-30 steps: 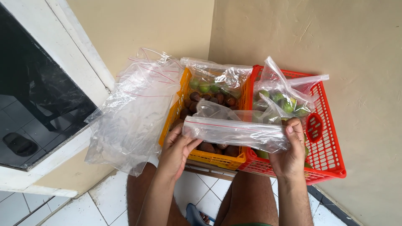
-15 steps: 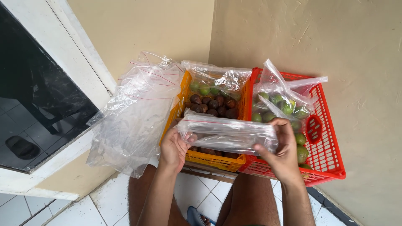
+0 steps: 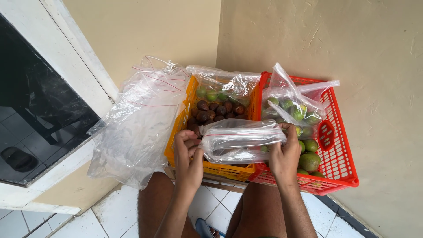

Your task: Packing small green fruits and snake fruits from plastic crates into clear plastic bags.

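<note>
- My left hand (image 3: 188, 155) has its fingers curled and pinches the left end of a clear bag (image 3: 240, 140).
- My right hand (image 3: 285, 154) grips the right end, fingers closed.
- The bag lies long from left to right, above the orange basket (image 3: 229, 169) and the red basket (image 3: 341, 152).
- More clear bags (image 3: 136, 128) hang at the left.

Head camera: single view, looking steeply down from the wearer's head; facing a wall corner (image 3: 219, 53); sitting close above both hands, the knees and two crates; taking in tiled floor (image 3: 211, 207) below; sharing nothing with another view.
</note>
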